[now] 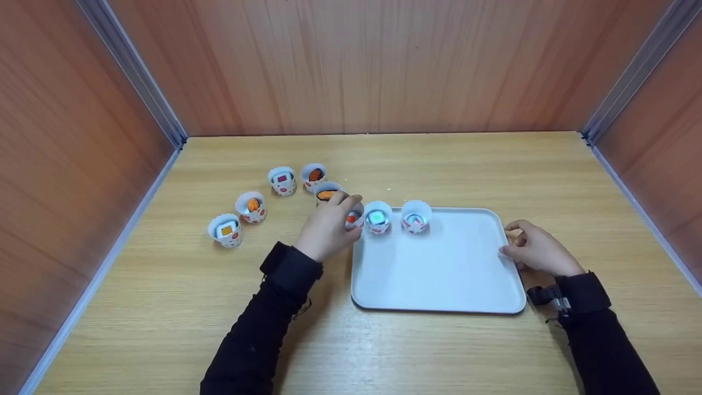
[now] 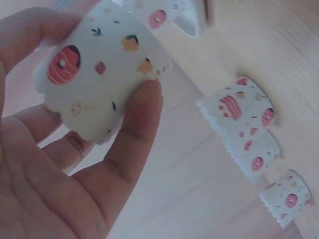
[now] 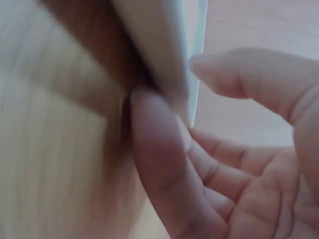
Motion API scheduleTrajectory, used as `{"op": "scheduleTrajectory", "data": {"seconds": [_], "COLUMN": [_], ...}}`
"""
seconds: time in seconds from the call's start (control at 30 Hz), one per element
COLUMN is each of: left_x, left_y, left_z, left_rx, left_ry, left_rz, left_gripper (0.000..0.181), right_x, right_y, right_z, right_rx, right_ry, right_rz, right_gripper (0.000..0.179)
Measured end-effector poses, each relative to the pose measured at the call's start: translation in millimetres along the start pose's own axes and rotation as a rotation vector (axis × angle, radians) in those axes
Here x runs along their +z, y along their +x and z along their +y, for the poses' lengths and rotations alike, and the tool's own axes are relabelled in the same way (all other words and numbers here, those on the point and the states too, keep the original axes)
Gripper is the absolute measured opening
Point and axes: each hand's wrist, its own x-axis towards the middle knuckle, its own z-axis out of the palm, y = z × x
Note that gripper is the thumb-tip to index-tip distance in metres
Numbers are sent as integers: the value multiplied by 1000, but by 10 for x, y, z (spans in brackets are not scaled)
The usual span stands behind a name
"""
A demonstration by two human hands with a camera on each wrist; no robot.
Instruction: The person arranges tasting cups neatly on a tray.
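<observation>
Above the left edge of the white tray (image 1: 444,269), my left hand (image 1: 329,225) grips a paper baking cup (image 2: 94,69) by its side, thumb and fingers around its wall. The cup is white with a doughnut print, and something red shows inside it. Two similar cups stand along the tray's back edge: one with a green piece (image 1: 377,218) and, to its right, another cup (image 1: 415,216). At the tray's right edge, my right hand (image 1: 540,249) holds the rim, thumb over the top and fingers against the side and underneath.
On the wooden table (image 1: 164,307), left of the tray, several more cups stand: the nearest holds a yellow-topped piece (image 1: 226,230), another an orange piece (image 1: 251,207), another a dark red piece (image 1: 282,181). Wooden panels (image 1: 373,66) close off the back and sides.
</observation>
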Motion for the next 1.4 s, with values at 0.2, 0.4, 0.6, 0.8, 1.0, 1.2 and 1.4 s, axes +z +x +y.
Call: {"op": "scheduleTrajectory", "data": {"seconds": [0.2, 0.4, 0.6, 0.8, 1.0, 1.2, 1.4], "left_x": [37, 68, 79, 82, 108, 173, 243], "left_y": [-75, -133, -148, -141, -118, -82, -57], "left_z": [108, 250, 384, 469, 565, 670, 762], "left_rx": [85, 133, 135, 158, 163, 180, 193], "left_ry": [-5, -20, -32, -5, 25, 49, 35], "left_rz": [67, 76, 29, 18, -15, -31, -31], "left_gripper": [56, 57, 59, 59, 65, 64, 63], "right_x": [-9, 44, 188, 359, 569, 782, 930], "right_y": [-44, -83, -41, -9, 65, 111, 129], "right_z": [-88, -338, -638, -865, -1019, -1133, -1217], "right_rx": [-30, -76, -185, -292, -362, -449, -516], "right_ry": [-48, -33, 45, 108, 151, 176, 110], "right_rz": [87, 162, 176, 146, 84, 21, 39], "right_gripper": [79, 95, 98, 95, 91, 95, 91]}}
